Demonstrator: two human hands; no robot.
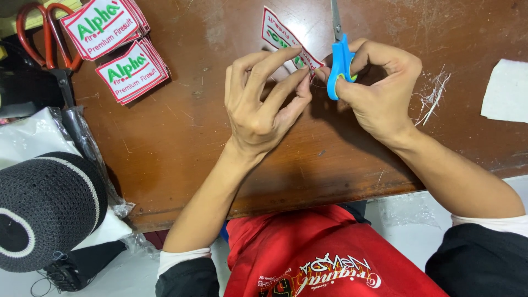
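My left hand (264,102) pinches a white embroidered patch (276,34) with a red border and green lettering, holding it above the brown wooden table (181,137). My right hand (379,88) grips small scissors with blue handles (340,66), blades pointing away from me past the patch's right edge. Both hands meet at the patch's near corner. The fingers hide part of the patch.
Two stacks of similar patches (118,47) lie at the far left. Red-handled scissors (47,38) rest beside them. Loose white threads (434,96) and a white cloth piece (506,91) sit to the right. A dark knitted cap (47,209) is at the near left.
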